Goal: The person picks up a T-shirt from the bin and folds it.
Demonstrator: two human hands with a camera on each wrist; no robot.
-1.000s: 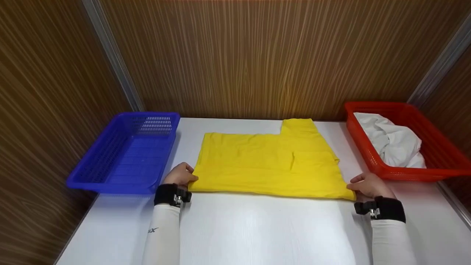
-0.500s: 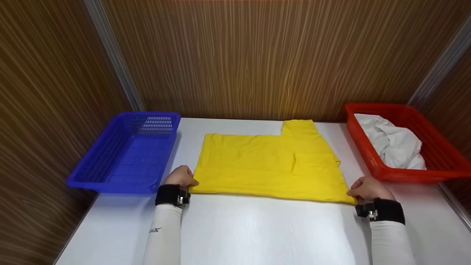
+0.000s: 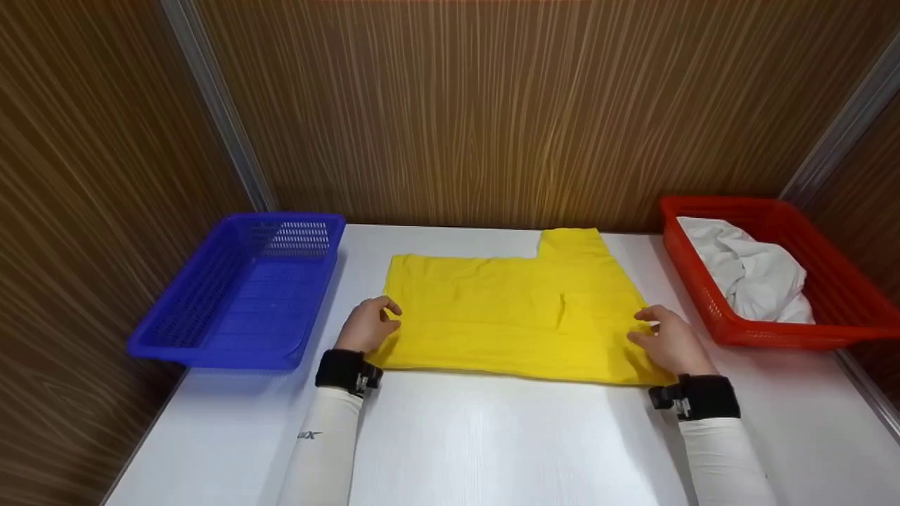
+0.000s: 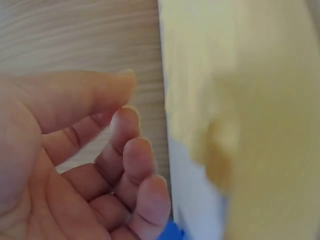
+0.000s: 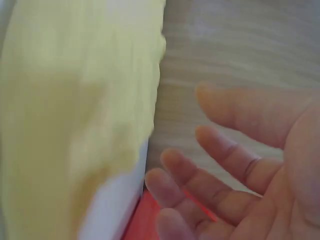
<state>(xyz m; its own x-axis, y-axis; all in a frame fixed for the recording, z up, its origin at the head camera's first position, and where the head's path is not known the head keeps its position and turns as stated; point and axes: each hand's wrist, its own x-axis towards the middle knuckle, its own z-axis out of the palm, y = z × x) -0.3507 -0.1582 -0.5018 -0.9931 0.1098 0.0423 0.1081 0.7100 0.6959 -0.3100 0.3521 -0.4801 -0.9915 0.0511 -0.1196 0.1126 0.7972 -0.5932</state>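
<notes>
A yellow shirt [image 3: 485,309] lies flat and folded on the white table, one sleeve sticking out at the back right. Over its left end is my left hand [image 3: 365,327], fingers loosely bent, with nothing in them. My right hand [image 3: 673,343] is above the right end, thumb and fingers apart and holding nothing. In the left wrist view the thumb and forefinger tips of the left hand [image 4: 95,160] come close together beside the blurred shirt [image 4: 280,100]. The right wrist view has the spread fingers of the right hand [image 5: 240,165] away from the cloth.
To the left stands a blue plastic basket [image 3: 306,344] with nothing in it. A red basket [image 3: 766,333] at the right holds a crumpled white cloth [image 3: 756,270]. Wood-grain panels [image 3: 478,112] close off the back and sides of the white table [image 3: 506,443].
Both hands have let go of the shirt's front corners, lifted off, and moved inward and farther back over the cloth. The shirt and baskets stay where they were.
</notes>
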